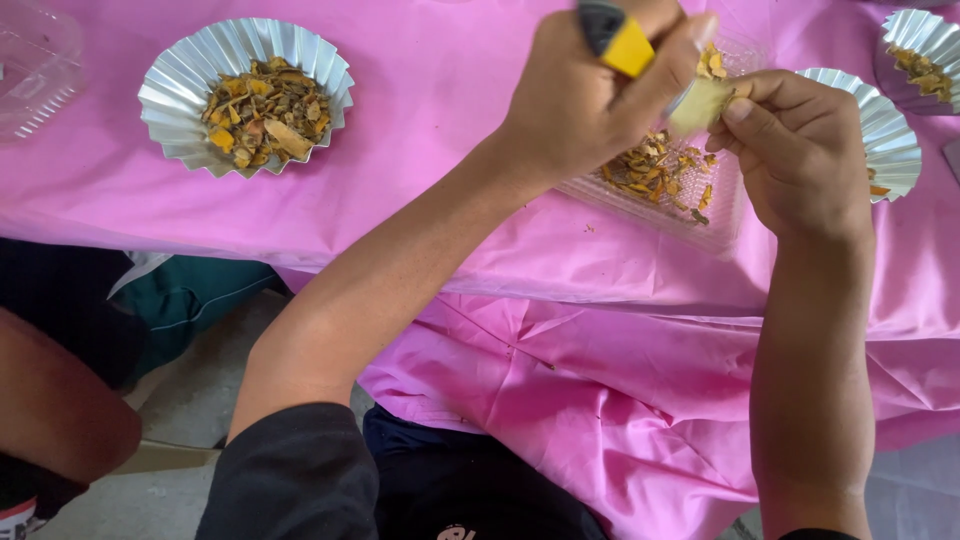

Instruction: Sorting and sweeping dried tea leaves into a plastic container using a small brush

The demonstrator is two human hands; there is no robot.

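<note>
Across the desk lies a pink cloth (pixel 420 90) that hangs over the near edge onto the person's lap. A clear plastic tray (pixel 722 215) sits near that edge and holds a heap of yellow-brown peelings (pixel 655 170). Fluted foil dishes stand around it: one far left (pixel 165 90) loaded with similar scraps, one (pixel 890 140) partly hidden behind the right hand, one at the top right corner (pixel 915 30).

Left hand (pixel 590 95): grip closed around a yellow-and-black handled tool (pixel 618 38); its blade is hidden, so the type cannot be told. Right hand (pixel 800 150): fingers pinched on a small pale root piece (pixel 698 105), held in the air over the tray.

Hazards, judged from this layout:
- The tool works close to the right thumb; a slip could cut it
- The small, probably slick piece could drop from the pinch
- A tug on the hanging cloth could shift the tray off the edge
</note>
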